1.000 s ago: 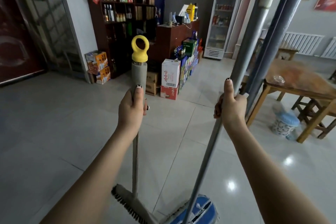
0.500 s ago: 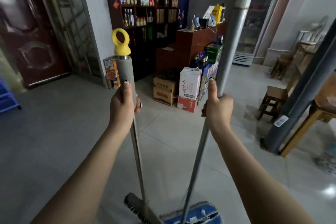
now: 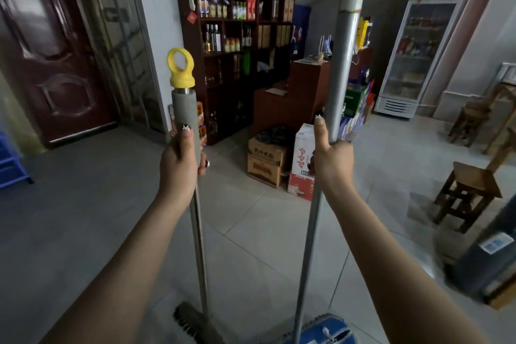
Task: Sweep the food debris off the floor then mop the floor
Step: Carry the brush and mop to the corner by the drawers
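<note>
My left hand (image 3: 180, 159) grips the grey foam grip of a broom (image 3: 198, 234) just below its yellow ring cap; the dark bristle head sits on the floor at the bottom centre. In my right hand (image 3: 331, 160) I hold the grey pole of a mop (image 3: 308, 234), thumb up along it. The pole has a blue top end, and its blue flat head lies on the tiled floor (image 3: 251, 232) at the bottom edge. Both poles stand nearly upright, side by side. No food debris shows on the floor in this view.
Cardboard boxes (image 3: 268, 162) and a white and red carton (image 3: 303, 165) stand ahead by a dark bottle shelf (image 3: 237, 36) and a wooden counter (image 3: 293, 98). A drinks fridge (image 3: 416, 58) is at the back right, wooden stools (image 3: 466, 193) and a dark pillar (image 3: 491, 268) at right, a door (image 3: 47, 45) at left.
The view has swung left: the table and blue-white stool left the frame, the door came in. Both hands kept their hold on the poles, now closer together and more upright.
</note>
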Demonstrator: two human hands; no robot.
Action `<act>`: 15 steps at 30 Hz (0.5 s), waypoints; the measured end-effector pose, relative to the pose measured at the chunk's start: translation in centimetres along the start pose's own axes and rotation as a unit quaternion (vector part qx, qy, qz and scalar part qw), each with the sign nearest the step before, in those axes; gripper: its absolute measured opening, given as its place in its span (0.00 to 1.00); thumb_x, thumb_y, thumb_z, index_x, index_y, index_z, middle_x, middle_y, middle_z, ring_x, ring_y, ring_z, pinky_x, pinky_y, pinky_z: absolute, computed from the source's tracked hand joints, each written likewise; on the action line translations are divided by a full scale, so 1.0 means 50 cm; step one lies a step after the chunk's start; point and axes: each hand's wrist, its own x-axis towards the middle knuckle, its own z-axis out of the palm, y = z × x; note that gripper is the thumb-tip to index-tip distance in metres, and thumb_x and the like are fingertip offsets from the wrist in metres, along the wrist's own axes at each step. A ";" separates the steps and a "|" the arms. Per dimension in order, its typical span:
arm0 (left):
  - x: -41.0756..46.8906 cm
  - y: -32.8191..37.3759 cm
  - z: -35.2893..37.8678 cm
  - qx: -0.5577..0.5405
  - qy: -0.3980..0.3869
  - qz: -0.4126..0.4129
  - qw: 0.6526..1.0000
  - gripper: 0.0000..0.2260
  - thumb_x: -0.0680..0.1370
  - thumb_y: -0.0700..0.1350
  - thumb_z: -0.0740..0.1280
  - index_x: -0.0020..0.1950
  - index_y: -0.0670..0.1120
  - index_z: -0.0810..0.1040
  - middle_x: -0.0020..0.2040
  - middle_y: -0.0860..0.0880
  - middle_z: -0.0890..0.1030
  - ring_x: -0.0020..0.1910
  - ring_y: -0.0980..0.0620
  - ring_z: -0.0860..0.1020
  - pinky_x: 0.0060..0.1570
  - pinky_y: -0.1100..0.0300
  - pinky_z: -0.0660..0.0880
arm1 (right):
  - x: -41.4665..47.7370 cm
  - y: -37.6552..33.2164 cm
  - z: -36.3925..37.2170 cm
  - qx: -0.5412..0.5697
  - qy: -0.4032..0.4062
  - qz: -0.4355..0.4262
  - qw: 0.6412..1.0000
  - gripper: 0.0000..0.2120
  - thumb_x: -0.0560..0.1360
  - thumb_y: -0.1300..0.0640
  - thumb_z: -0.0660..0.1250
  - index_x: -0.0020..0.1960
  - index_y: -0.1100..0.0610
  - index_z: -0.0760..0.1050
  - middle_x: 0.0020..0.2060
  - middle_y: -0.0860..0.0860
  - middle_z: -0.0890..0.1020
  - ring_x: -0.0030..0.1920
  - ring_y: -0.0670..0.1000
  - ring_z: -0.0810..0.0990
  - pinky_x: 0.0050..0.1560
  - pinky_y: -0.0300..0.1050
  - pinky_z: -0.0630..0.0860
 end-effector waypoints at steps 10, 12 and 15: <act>0.292 -0.165 0.128 0.043 0.079 0.006 0.996 0.22 0.73 0.63 0.52 0.31 0.47 0.70 0.22 0.51 0.73 0.18 0.60 0.70 0.20 0.70 0.66 | 0.338 0.081 0.237 0.016 -0.063 -0.037 0.997 0.29 0.69 0.29 0.57 0.26 0.52 0.64 0.13 0.44 0.68 0.14 0.41 0.67 0.15 0.34 0.61; 0.356 -0.201 0.160 0.052 0.099 0.007 0.994 0.23 0.72 0.65 0.51 0.31 0.48 0.70 0.21 0.51 0.73 0.18 0.60 0.70 0.19 0.69 0.65 | 0.403 0.103 0.291 0.022 -0.098 -0.022 0.995 0.30 0.67 0.27 0.57 0.26 0.53 0.64 0.13 0.45 0.66 0.14 0.41 0.65 0.16 0.34 0.59; 0.447 -0.249 0.215 0.053 0.128 0.007 0.990 0.25 0.70 0.67 0.51 0.31 0.47 0.70 0.20 0.53 0.74 0.18 0.60 0.70 0.18 0.70 0.64 | 0.507 0.129 0.374 0.020 -0.125 -0.007 0.992 0.34 0.58 0.20 0.53 0.27 0.53 0.65 0.17 0.46 0.67 0.19 0.44 0.67 0.20 0.38 0.63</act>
